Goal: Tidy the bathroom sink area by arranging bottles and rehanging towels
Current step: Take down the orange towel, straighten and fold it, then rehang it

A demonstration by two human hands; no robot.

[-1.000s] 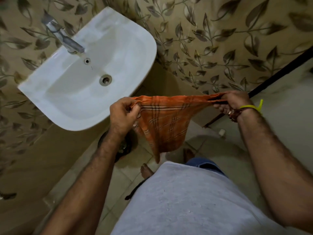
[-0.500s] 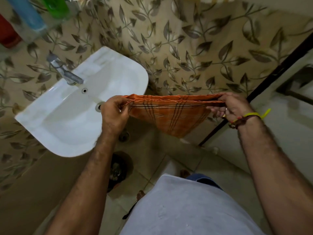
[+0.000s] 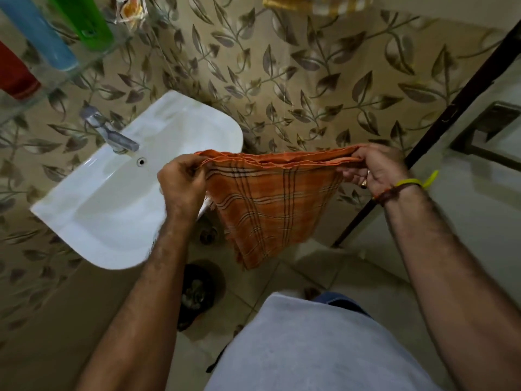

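Note:
An orange checked towel point(image 3: 270, 204) hangs folded between both hands, its top edge stretched level in front of the leaf-patterned wall. My left hand point(image 3: 181, 184) pinches its left corner over the right side of the white sink point(image 3: 112, 198). My right hand point(image 3: 375, 170), with a ring and a yellow wrist band, grips the right corner. On a glass shelf point(image 3: 42, 77) at the top left stand a red bottle point(image 3: 17, 74), a blue bottle point(image 3: 39, 35) and a green bottle point(image 3: 81, 18). A yellow-and-white towel point(image 3: 313, 4) hangs at the top edge.
A metal tap point(image 3: 112, 135) stands at the back of the sink. A dark door frame point(image 3: 439, 119) runs diagonally on the right. A floor drain point(image 3: 197, 294) sits on the tiled floor below the sink. A small orange-and-white item point(image 3: 129, 8) hangs beside the shelf.
The view has tilted upward, bringing the shelf bottles and the upper towel into sight. Both hands have lifted the orange towel higher and pulled it tauter, still holding its corners.

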